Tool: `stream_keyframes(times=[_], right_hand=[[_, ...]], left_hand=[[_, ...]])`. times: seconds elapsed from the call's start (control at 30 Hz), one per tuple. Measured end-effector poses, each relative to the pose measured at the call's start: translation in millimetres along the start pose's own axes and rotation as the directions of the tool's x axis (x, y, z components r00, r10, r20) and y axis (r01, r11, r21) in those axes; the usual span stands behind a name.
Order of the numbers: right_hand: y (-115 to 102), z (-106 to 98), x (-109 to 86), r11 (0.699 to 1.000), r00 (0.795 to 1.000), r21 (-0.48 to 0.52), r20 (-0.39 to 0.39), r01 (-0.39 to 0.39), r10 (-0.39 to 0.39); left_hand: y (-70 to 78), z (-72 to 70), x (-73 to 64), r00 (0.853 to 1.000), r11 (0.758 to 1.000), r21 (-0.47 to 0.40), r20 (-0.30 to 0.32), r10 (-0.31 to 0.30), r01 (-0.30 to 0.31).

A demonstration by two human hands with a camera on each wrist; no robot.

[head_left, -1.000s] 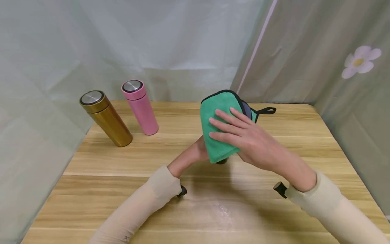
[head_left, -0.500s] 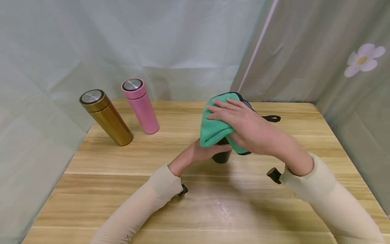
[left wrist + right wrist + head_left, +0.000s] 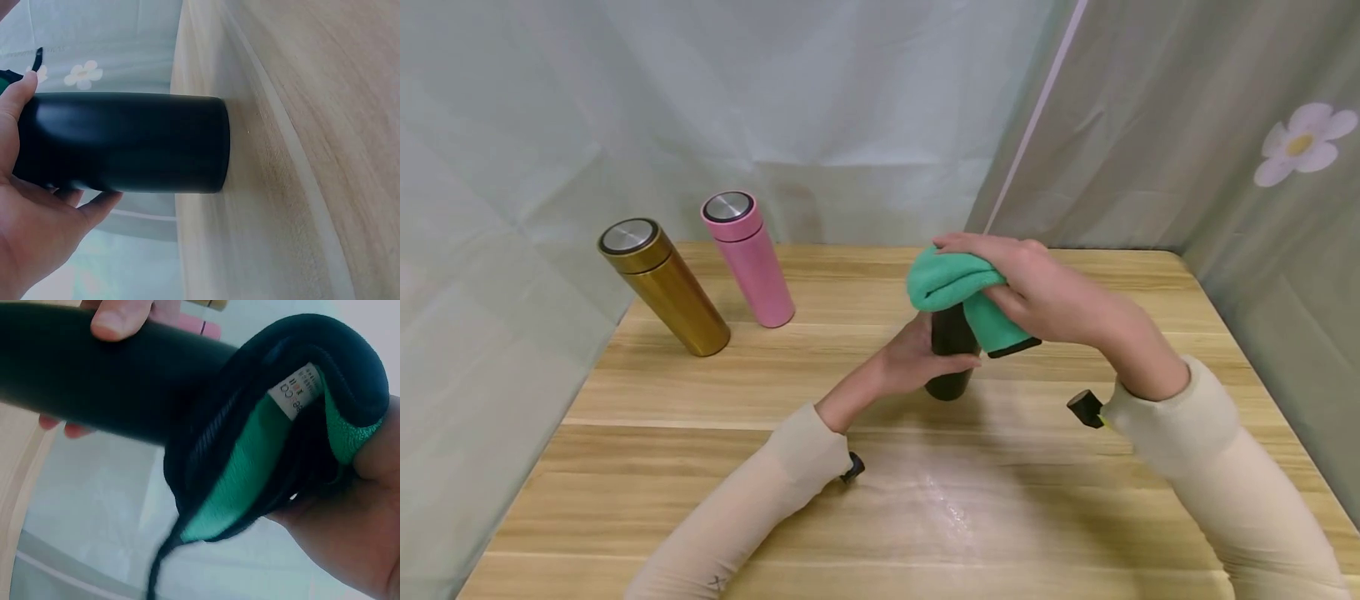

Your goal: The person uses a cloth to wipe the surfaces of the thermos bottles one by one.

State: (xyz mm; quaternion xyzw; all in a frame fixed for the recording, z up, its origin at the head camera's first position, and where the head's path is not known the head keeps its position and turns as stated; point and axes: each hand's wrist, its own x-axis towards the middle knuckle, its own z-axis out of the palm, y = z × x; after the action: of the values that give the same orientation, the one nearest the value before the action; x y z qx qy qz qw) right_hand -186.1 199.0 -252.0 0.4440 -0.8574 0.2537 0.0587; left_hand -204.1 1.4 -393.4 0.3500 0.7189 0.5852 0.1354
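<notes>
Left hand [image 3: 910, 362] wrapped round the lower body of the black bottle [image 3: 955, 337], which stands roughly upright at the table [image 3: 700, 467] (can't tell if its base touches). Right hand [image 3: 1037, 279] grips the green cloth [image 3: 951, 275], folded over the bottle's upper end, black edging and a white label [image 3: 297, 390] showing in the right wrist view. Pink bottle [image 3: 756, 275] and gold bottle [image 3: 673, 296] upright, side by side, well apart on the person's left.
</notes>
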Motion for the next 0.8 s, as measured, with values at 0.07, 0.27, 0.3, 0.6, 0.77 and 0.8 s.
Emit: stream_keyframes(times=[0.07,0.27,0.3,0.6,0.77,0.8], right_hand=[[3.5,-1.3,-2.9,1.0,1.0,0.004,-0.017,-0.013,0.014],[7.2,-3.8,-15.2,0.998,0.997,0.016,-0.048,-0.064,0.065],[7.8,-3.7,-17.7,0.997,0.996,0.013,-0.056,-0.07,0.07],[14.9,2.8,-51.0,0.993,0.986,-0.081,-0.148,-0.083,0.07],[15.0,8.4,-66.7,0.992,0.982,-0.088,-0.178,-0.085,0.068],[14.2,9.5,-69.1,0.993,0.982,-0.09,-0.178,-0.08,0.063]], left_hand=[[-0.1,0.3,1.6,1.0,1.0,0.011,-0.008,0.001,0.0],[1.3,-1.2,0.5,0.998,0.998,0.035,-0.02,-0.055,0.056],[1.7,-1.6,-0.2,0.997,0.996,0.04,-0.021,-0.074,0.075],[1.7,-2.3,-0.9,0.998,0.994,0.089,-0.011,-0.069,0.07],[1.2,-1.8,1.8,0.999,0.995,0.09,-0.024,-0.038,0.04],[1.2,-1.6,2.1,0.999,0.995,0.093,-0.028,-0.036,0.038]])
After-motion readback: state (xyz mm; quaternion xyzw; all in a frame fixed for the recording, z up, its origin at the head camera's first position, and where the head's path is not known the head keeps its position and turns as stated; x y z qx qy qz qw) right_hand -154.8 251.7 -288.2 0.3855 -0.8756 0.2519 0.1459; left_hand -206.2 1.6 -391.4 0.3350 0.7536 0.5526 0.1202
